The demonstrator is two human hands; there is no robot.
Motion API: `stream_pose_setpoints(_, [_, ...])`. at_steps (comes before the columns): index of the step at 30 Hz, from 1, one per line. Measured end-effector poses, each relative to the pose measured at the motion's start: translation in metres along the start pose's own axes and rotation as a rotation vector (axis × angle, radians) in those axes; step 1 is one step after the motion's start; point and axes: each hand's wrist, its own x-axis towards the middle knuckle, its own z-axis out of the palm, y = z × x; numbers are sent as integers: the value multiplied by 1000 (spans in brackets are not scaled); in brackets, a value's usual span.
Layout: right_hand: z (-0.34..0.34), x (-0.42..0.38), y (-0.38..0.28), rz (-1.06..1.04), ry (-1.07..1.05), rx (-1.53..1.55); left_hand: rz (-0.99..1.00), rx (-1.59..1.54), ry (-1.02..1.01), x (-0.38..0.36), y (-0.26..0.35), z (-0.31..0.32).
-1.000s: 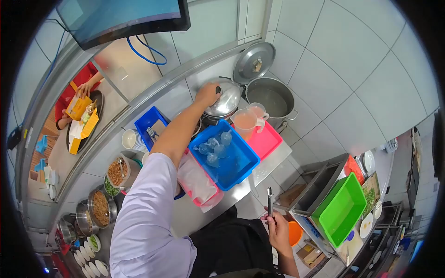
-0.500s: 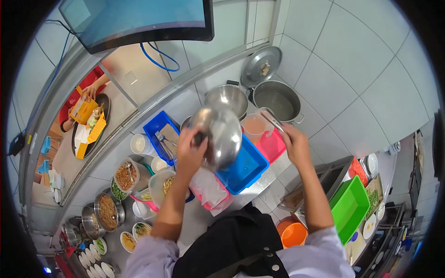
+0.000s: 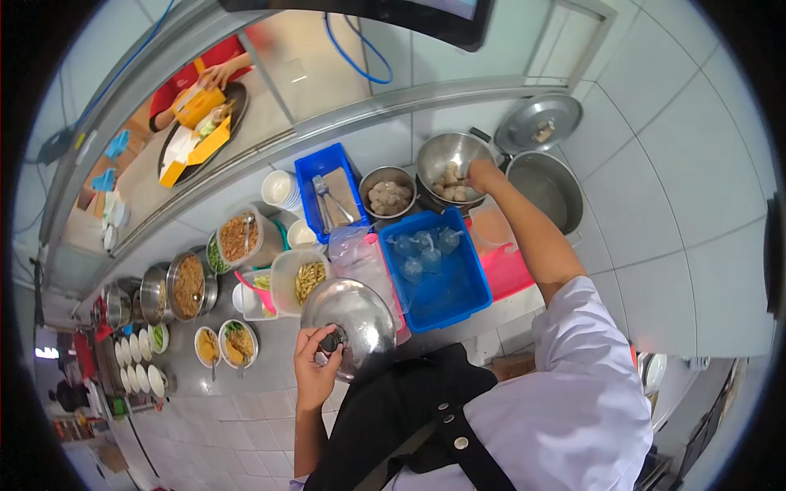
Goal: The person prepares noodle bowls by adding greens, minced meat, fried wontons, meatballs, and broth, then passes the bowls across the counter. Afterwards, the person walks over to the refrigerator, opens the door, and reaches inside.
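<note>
My left hand [image 3: 313, 372] pinches the black knob of a shiny metal lid [image 3: 360, 315], which is held low in front of my apron. Over at the back right, my right hand [image 3: 485, 175] reaches into a steel pot [image 3: 438, 151] with meatballs [image 3: 450, 186] in it. Its fingers are closed around tongs, which are mostly hidden by the hand and the pot. A smaller steel bowl of meatballs [image 3: 389, 199] stands to the left of that pot. Below them is a blue tray [image 3: 438, 299] with several small bags of clear liquid [image 3: 422, 250].
At the back right a large pot [image 3: 547, 196] of liquid stands below its propped lid [image 3: 538, 123]. Along the counter are a blue cutlery bin [image 3: 327, 159], tubs of toppings [image 3: 309, 282] and two filled bowls [image 3: 237, 344]. Behind the ledge, a person's hands [image 3: 214, 75] handle a yellow box.
The lid has come down and left in my left hand, showing the meatballs. My right hand has moved with the tongs into the pot. The view has shifted left.
</note>
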Motion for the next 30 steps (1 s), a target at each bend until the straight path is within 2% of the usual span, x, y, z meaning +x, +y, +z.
stream_pose_setpoints(1, [-9, -7, -10, -23, 0, -6, 24, 6, 25, -3, 2, 0])
stream_pose_setpoints(3, [-25, -22, -23, 73, -13, 29, 33, 12, 75, -9, 4, -1])
stream_pose_setpoints(4, [-14, -14, -14, 69, 55, 44, 44, 13, 85, -11, 5, -3])
stream_pose_setpoints(6, [-12, -9, 7, -80, 74, -74, 32, 15, 119, -15, 3, -9])
stream_pose_setpoints(7, [-33, -29, -1, -69, 130, -139, 53, 56, 101, -19, -2, -14])
stream_pose_setpoints(8, [-62, -52, -13, -16, 87, -123, 59, 97, 103, -26, -6, -20])
stream_pose_setpoints(9, [-81, -70, -24, -20, 160, -85, 23, 84, 101, -33, -7, -27])
stream_pose_setpoints(10, [-91, -85, -31, -203, 224, 37, -20, 75, 113, -40, -8, -37])
stream_pose_setpoints(11, [-99, -93, -36, -298, 168, 197, -37, 25, 145, -49, -16, -45])
stream_pose_setpoints(12, [-120, -114, -64, -392, -46, 405, -52, -4, 143, -59, -28, -56])
stream_pose_setpoints(13, [-132, -154, -113, -422, -86, 635, -94, -15, 146, -69, -40, -67])
stream_pose_setpoints(14, [-138, -186, -153, -349, -184, 762, -134, -43, 164, -75, -47, -69])
stream_pose_setpoints(16, [-111, -225, -225, -551, -220, 805, -177, -81, 202, -97, -66, -84])
stream_pose_setpoints(18, [-81, -262, -310, -604, -279, 704, -200, -101, 203, -116, -94, -95])
stream_pose_setpoints(20, [-49, -279, -394, -816, -374, 627, -216, -113, 265, -142, -127, -106])
stream_pose_setpoints(22, [-9, -281, -467, -974, -260, 501, -252, -128, 316, -169, -143, -121])
stream_pose_setpoints(24, [37, -272, -531, -988, -151, 277, -274, -31, 395, -197, -156, -134])
stream_pose_setpoints(28, [111, -244, -617, -963, -109, 190, -287, -35, 472, -241, -163, -155])
stream_pose_setpoints(30, [135, -238, -642, -959, -83, 142, -363, -94, 527, -257, -166, -162])
